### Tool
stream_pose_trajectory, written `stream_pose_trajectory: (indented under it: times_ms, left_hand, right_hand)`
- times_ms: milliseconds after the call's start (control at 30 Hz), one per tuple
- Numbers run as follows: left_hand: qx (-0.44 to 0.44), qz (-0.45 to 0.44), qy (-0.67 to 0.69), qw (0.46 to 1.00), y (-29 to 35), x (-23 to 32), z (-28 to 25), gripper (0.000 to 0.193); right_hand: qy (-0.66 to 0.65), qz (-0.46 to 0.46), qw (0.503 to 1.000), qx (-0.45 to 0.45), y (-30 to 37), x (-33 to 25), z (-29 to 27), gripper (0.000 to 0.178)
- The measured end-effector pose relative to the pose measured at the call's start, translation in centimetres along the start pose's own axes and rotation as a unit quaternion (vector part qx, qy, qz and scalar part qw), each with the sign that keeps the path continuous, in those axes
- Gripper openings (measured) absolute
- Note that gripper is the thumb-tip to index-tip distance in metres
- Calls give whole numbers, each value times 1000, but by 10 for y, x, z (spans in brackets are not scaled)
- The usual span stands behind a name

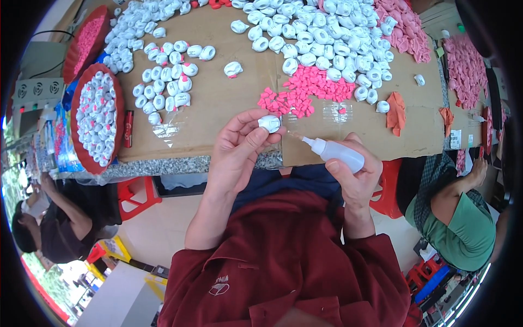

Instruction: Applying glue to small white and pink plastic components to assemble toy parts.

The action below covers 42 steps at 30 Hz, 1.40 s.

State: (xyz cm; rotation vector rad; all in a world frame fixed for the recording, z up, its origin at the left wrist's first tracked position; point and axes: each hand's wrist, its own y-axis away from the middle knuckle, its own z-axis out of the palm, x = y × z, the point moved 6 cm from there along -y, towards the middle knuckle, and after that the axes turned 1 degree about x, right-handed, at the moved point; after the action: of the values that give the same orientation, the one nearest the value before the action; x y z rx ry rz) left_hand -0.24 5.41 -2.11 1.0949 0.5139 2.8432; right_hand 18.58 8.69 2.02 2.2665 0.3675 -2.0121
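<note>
Between the thumb and fingers of my left hand (pixel 239 144) is a small white rounded plastic part (pixel 269 124), held above the table's near edge. My right hand (pixel 357 171) grips a white squeeze bottle (pixel 343 156) with a thin nozzle, tilted so that its tip points left toward the white part. A small gap lies between the tip and the part. Just beyond my hands, small bright pink pieces (pixel 318 84) lie in a loose heap. Behind them spreads a big pile of similar white parts (pixel 321 41).
Left on the cardboard-covered table (pixel 218 98) is a group of white parts (pixel 163 82), some with pink bits. A red bowl (pixel 76 128) of such parts stands farther left. Orange gloves (pixel 396 113) and pink pieces (pixel 406 30) lie right. People sit at both sides.
</note>
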Motion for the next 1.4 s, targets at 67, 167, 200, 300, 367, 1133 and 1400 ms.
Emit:
stream_pose_trajectory:
  times_ms: [67, 167, 200, 300, 367, 1133, 1400]
  left_hand:
    - [-1, -2, 4, 1000, 0, -1, 0, 27]
    - [-5, -4, -9, 1000, -1, -2, -1, 26]
    - [-6, -7, -15, 1000, 0, -3, -1, 25]
    - [-9, -12, -20, 1000, -1, -4, 0, 25]
    - [-12, -13, -19, 1000, -1, -5, 0, 25]
    - [3, 19, -65, 998, 13, -6, -5, 28]
    - [1, -5, -73, 997, 18, -12, -2, 29]
  right_hand:
    - [1, 8, 1000, -2, 0, 1, 1, 28]
    - [3, 24, 1000, -11, -1, 3, 4, 27]
    - [-3, 27, 1000, -14, -2, 3, 5, 27]
    - [-6, 29, 999, -20, -2, 3, 6, 26]
    - [-4, 28, 999, -23, -2, 3, 5, 26]
    - [58, -40, 997, -6, -14, 9, 8, 34]
    - [159, -84, 984, -3, -13, 3, 16, 31]
